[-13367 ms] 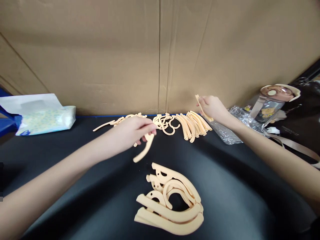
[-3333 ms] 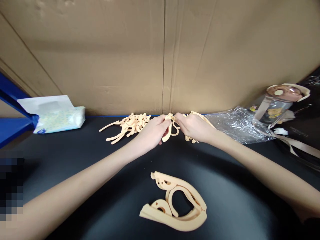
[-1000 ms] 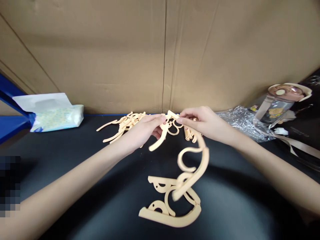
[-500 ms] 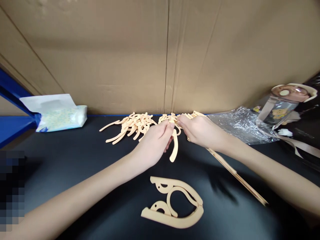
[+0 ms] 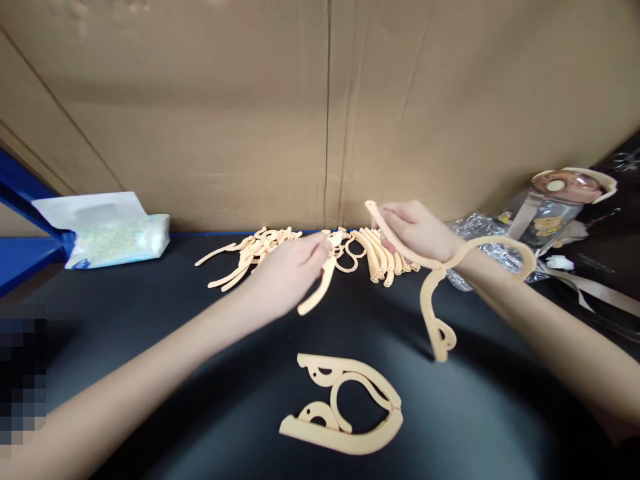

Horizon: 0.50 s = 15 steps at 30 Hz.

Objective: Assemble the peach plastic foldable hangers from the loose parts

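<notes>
In front of me my right hand [image 5: 420,230] is closed around one arm of a beige folding clothes hanger [image 5: 428,303]. Its round hook sticks out to the right over my wrist, and its other arm hangs down. My left hand [image 5: 283,272] pinches a loose curved hanger arm [image 5: 320,293], its free end pointing down and left. Nearest to me on the black table lies another folding hanger [image 5: 345,440], folded together with its hook between its arms. Beyond my left hand is a jumbled pile of hanger arms [image 5: 247,257]. A row of hanger arms [image 5: 379,257] lies below my right hand.
Several hook pieces [image 5: 349,268] lie between pile and row. A tissue pack [image 5: 117,240] stands at the far left. Crumpled clear plastic [image 5: 463,230] and a drinking bottle [image 5: 560,213] with a strap are at the right. Cardboard [image 5: 225,133] walls off the back.
My right hand has turned and lifted the hanger, swinging its hook and arm up into view from low on the right. My left hand has moved slightly left with the loose arm.
</notes>
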Tool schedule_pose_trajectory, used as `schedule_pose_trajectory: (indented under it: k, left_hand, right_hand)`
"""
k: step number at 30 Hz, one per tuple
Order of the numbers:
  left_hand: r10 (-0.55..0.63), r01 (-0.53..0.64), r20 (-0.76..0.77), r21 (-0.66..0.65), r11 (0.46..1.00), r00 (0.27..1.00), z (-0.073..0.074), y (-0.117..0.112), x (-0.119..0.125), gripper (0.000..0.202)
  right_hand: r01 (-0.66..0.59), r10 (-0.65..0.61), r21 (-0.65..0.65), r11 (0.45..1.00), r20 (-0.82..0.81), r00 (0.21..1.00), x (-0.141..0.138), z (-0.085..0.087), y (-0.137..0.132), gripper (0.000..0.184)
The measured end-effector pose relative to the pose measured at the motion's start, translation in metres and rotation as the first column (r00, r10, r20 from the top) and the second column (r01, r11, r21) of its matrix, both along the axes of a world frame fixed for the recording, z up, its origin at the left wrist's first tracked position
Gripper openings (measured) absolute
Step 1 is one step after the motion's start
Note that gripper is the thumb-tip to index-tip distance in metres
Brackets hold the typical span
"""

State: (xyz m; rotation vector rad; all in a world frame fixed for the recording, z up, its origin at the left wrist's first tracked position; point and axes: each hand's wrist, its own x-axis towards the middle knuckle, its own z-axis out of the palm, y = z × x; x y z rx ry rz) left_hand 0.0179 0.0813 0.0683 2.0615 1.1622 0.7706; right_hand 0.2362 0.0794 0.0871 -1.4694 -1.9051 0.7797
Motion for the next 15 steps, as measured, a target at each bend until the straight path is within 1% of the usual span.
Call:
schedule_pose_trajectory:
  k: [1,3,4,6,8,10,12,13,14,15]
  left_hand:
    - [0.016,-0.016,-0.024,-0.009,1.000,1.000,0.002,0.008,-0.007,0.035]
    - [0.099,-0.097,-0.094,0.028,0.995,0.991,0.004,0.029,-0.023,0.037]
    - [0.153,-0.147,-0.140,0.054,0.988,0.978,0.005,0.040,-0.033,0.039]
    - [0.268,-0.269,-0.238,0.031,0.963,0.933,0.002,0.059,-0.050,0.039]
    - [0.337,-0.340,-0.256,0.034,0.940,0.906,-0.003,0.071,-0.061,0.037]
    - [0.396,-0.392,-0.214,0.064,0.918,0.893,-0.009,0.073,-0.063,0.038]
    - [0.388,-0.382,-0.137,0.071,0.921,0.911,-0.010,0.067,-0.055,0.046]
    - [0.342,-0.340,-0.081,0.038,0.940,0.936,-0.009,0.061,-0.048,0.049]
    - [0.266,-0.266,-0.020,-0.026,0.964,0.964,-0.006,0.055,-0.041,0.054]
    - [0.187,-0.182,0.043,-0.103,0.978,0.981,-0.004,0.048,-0.033,0.063]
  right_hand:
    - [0.011,-0.013,-0.021,1.000,-0.103,0.995,0.005,0.002,0.002,0.027]
    - [0.029,-0.032,-0.015,0.999,-0.266,0.964,0.010,0.007,0.005,0.025]
    - [0.052,-0.046,0.010,0.999,-0.317,0.947,0.011,0.010,0.005,0.024]
    - [0.110,-0.074,0.068,0.992,-0.402,0.913,0.012,0.014,0.005,0.024]
    - [0.172,-0.106,0.095,0.980,-0.484,0.869,0.013,0.018,0.004,0.022]
    - [0.219,-0.125,0.101,0.970,-0.566,0.815,0.012,0.020,0.005,0.018]
    - [0.265,-0.136,0.110,0.958,-0.639,0.757,0.011,0.020,0.005,0.015]
    - [0.286,-0.141,0.113,0.952,-0.666,0.733,0.010,0.019,0.006,0.012]
    - [0.308,-0.149,0.113,0.945,-0.688,0.710,0.008,0.018,0.006,0.010]
    - [0.327,-0.159,0.108,0.939,-0.704,0.692,0.007,0.016,0.007,0.006]
